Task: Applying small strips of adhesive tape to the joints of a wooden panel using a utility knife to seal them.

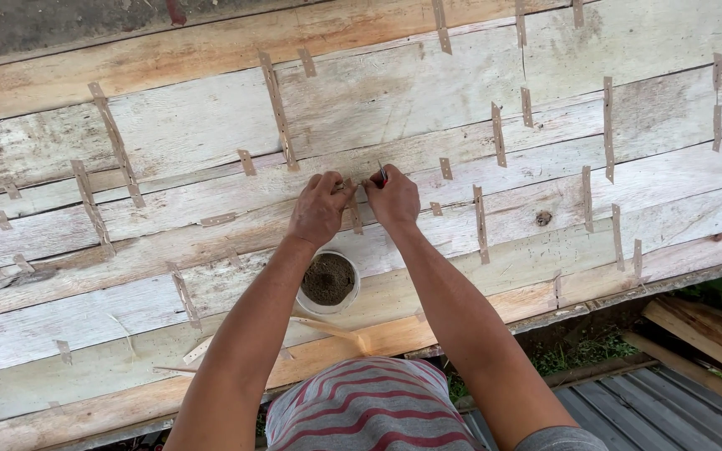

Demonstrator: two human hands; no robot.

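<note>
Both your arms reach forward, nearly straight, converging at the wrists. Your left hand [319,209] is curled, knuckles up, fingertips pinched. Your right hand [393,200] is closed in a fist, just beside it.

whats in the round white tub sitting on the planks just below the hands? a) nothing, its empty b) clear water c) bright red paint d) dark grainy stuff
d: the round white plastic tub on the whitewashed wooden planks holds a dark brown, grainy fill that comes up near its rim, just below the left hand and right hand.
</note>
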